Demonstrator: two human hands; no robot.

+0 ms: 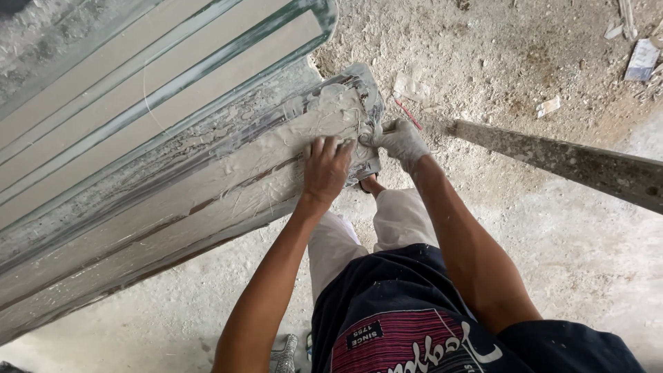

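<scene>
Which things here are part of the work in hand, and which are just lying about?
In the work: left hand pressed on the wet plaster coating the long moulding; right hand, smeared white, at the moulding's end.

Lying about: red stick, paper scraps, grey plank, rubble on the floor.

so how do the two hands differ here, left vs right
The left hand lies flat, fingers spread, palm down on the wet plaster of the moulding; the right hand is curled closed at the moulding's end. The left hand is mostly bare skin, while the right hand is coated white with plaster. Both touch the same plastered end of the moulding, side by side.
</scene>
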